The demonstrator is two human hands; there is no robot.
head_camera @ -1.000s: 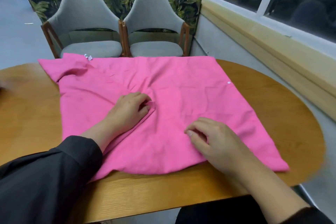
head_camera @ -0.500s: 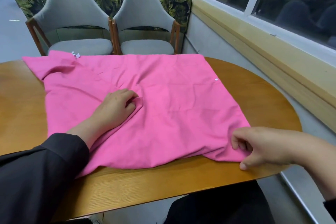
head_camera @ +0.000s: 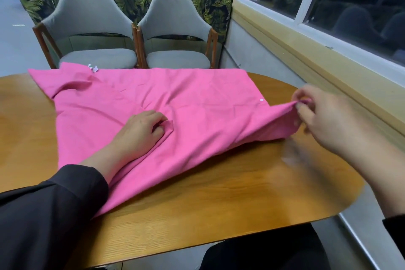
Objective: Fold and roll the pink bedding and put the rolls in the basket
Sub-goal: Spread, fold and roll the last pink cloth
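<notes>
- Pink bedding [head_camera: 197, 112]: lies spread across the wooden bench [head_camera: 219, 193], covering the far half and centre. Its far edge runs along the bench rim at 12 o'clock; one point hangs toward the near rim at 7 o'clock. It is a single layer, creased, not yet folded or rolled.
- Left hand [head_camera: 140, 133]: rests on the cloth near its centre, fingers curled around a small bunched ridge of fabric. Judged purpose: an anchor, so the sheet does not slide while the other side is drawn.
- Right hand [head_camera: 328, 120]: at 3 o'clock of the bedding, raised just off the bench, grip pinching the right corner between thumb and fingertips. The cloth rises in a taut slope from the bench to that pinch. The hand is blurred, so the exact finger lay cannot be told.
- Judgement: the lifted corner is likely to be carried over toward 9 o'clock for a first fold; the task is at an early stage.
- White snap [head_camera: 261, 99] shows near the right edge; a small label [head_camera: 93, 68] sits at the far left corner, which is turned under at 10 o'clock and would want flattening.
- Two grey chairs [head_camera: 131, 28] stand beyond the bench at 12 o'clock. No basket is in view.
- Risk: an uneven pull could skew the fold.
</notes>
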